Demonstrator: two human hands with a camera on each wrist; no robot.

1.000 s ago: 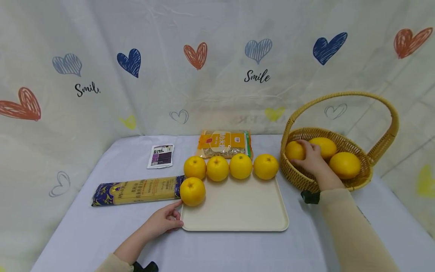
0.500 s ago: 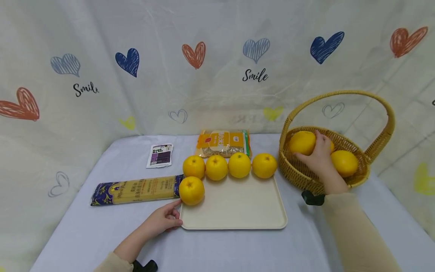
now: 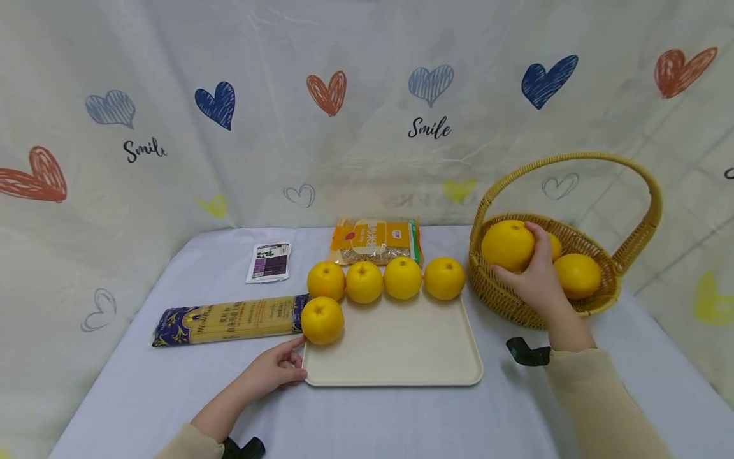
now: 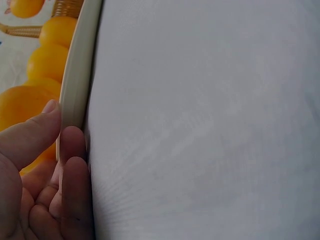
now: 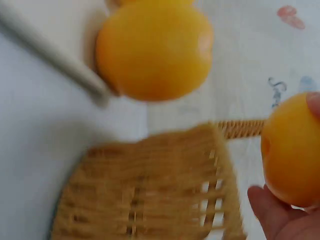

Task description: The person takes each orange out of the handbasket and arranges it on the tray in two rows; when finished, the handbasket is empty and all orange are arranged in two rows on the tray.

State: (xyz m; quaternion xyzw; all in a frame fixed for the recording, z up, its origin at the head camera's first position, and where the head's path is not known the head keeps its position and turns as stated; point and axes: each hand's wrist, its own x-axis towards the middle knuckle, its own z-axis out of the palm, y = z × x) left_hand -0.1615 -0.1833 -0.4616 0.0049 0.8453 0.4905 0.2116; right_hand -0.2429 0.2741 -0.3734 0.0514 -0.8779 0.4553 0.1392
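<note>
At the cream tray's (image 3: 401,357) left front corner, my left hand (image 3: 276,366) grips the rim between thumb and curled fingers; the left wrist view shows the fingers (image 4: 75,187) against the rim (image 4: 75,80). My right hand (image 3: 541,275) holds a yellow-orange orange (image 3: 508,246), thumb on its near side and fingers on its right, just above the wicker basket (image 3: 504,305). This held orange (image 5: 295,150) appears at the right wrist view's edge. Behind it in the basket lie another orange (image 3: 555,245), partly hidden, and one more orange (image 3: 578,275) beside my wrist.
Several oranges line the tray's back edge, such as an orange (image 3: 364,282); another orange (image 3: 323,320) sits at its left side. A noodle packet (image 3: 241,320) lies left, a small white-and-purple packet (image 3: 269,262) behind it, and an orange grain bag (image 3: 375,241) behind the tray. The basket's tall handle (image 3: 573,155) arches upward.
My right hand has taken hold of an orange in the basket and lifted it upward, a little nearer the camera. The left hand stays at the tray corner.
</note>
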